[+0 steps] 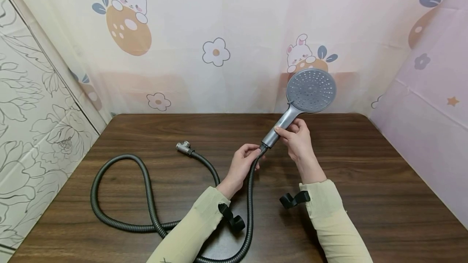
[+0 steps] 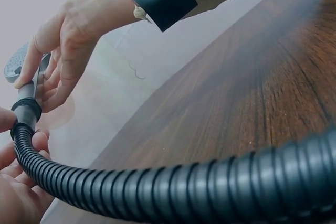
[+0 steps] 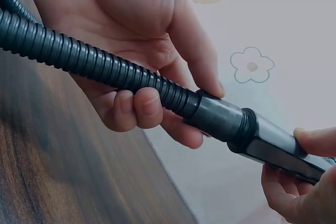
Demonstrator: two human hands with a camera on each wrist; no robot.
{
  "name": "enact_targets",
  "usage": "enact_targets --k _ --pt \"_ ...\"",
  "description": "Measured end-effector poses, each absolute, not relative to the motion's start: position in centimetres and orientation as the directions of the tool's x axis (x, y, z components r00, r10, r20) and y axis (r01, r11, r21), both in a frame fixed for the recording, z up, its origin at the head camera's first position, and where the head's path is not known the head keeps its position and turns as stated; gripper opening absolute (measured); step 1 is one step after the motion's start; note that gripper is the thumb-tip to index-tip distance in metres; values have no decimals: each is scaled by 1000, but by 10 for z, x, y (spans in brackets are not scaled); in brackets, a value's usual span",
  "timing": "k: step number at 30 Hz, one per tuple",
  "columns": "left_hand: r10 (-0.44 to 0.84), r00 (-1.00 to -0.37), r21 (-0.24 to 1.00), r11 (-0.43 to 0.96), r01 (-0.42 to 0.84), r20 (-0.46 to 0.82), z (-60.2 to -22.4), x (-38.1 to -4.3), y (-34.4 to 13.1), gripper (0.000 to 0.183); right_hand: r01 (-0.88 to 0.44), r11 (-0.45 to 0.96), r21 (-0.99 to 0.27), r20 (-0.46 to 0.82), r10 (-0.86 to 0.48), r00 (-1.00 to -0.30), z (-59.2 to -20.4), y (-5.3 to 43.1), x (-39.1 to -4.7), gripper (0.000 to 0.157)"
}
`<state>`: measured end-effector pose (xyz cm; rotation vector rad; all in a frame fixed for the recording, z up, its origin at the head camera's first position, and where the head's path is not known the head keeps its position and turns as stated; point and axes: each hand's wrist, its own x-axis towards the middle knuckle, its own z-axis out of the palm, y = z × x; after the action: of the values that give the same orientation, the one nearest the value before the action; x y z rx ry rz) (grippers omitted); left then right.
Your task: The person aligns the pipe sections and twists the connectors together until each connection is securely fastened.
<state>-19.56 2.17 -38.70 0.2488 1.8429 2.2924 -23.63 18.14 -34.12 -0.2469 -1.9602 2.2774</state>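
Observation:
A grey shower head with a round nozzle face is held up and tilted to the right above the table. My right hand grips its handle between thumb and fingers. Just below, my left hand pinches the hose's end connector with thumb and fingers. In the right wrist view the connector meets the handle's end, with dark threads showing at the joint. The dark ribbed hose hangs from there and loops over the table to the left.
On the wooden table, the hose's other end carries a metal fitting. A hose loop lies on the left side. Printed curtain hangs behind the table, and a flower-patterned panel stands at the left.

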Motion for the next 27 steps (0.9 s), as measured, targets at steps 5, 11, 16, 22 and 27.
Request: enact_targets --k 5,11,16,22,27 --pt "234 -972 978 -207 -23 27 -387 -196 22 26 9 -153 -988 -40 202 -978 -342 181 -237 44" --pt "226 -974 976 -215 -18 32 -389 -196 23 26 2 -150 -989 -33 207 -978 -343 181 -237 43" --pt "222 -975 978 -206 -17 30 -390 -197 24 26 2 -143 -990 -32 207 -978 -342 181 -236 43" --pt "228 -973 981 -194 -17 28 -389 -196 23 24 5 -141 -990 -35 211 -977 -342 181 -236 45" --pt "233 -972 982 -186 -12 32 -389 -196 23 24 -5 -153 -988 -28 216 -976 -343 181 -237 44"
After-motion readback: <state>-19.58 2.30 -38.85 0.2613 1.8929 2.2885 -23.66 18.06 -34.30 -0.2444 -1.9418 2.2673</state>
